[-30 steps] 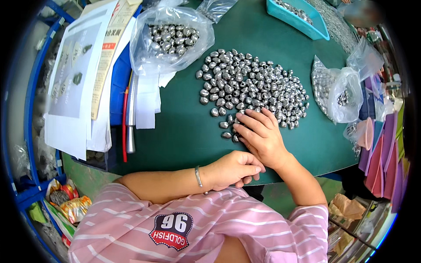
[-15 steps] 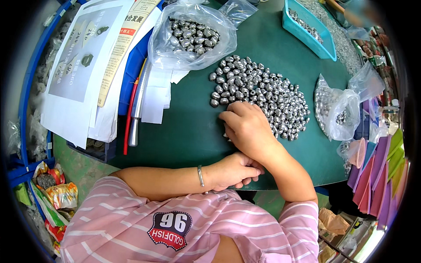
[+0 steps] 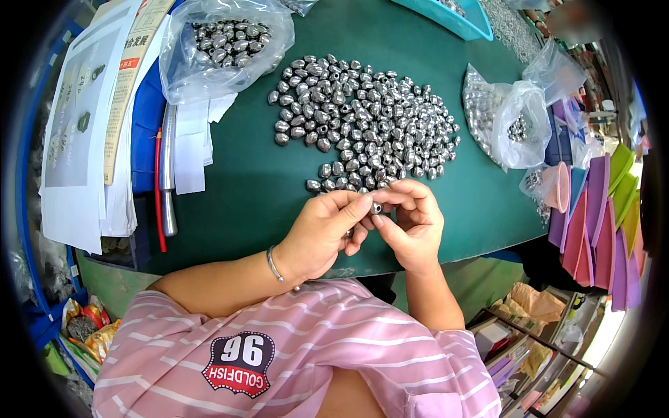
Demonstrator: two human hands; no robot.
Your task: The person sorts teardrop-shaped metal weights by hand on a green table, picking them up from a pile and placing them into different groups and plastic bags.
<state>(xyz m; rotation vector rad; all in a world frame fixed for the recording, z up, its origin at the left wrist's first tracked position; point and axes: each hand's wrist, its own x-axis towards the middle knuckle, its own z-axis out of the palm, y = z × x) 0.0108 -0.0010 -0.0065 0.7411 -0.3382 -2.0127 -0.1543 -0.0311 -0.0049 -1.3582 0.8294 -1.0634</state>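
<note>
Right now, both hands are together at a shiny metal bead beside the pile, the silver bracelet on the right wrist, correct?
Not quite: the head view shows the silver bracelet on the wrist of the left hand, not the right hand. Both are together at a shiny metal bead beside the pile.

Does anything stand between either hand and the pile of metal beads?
Nothing visible does. The left hand and right hand are at the near edge of the pile, with one bead showing between them.
</note>
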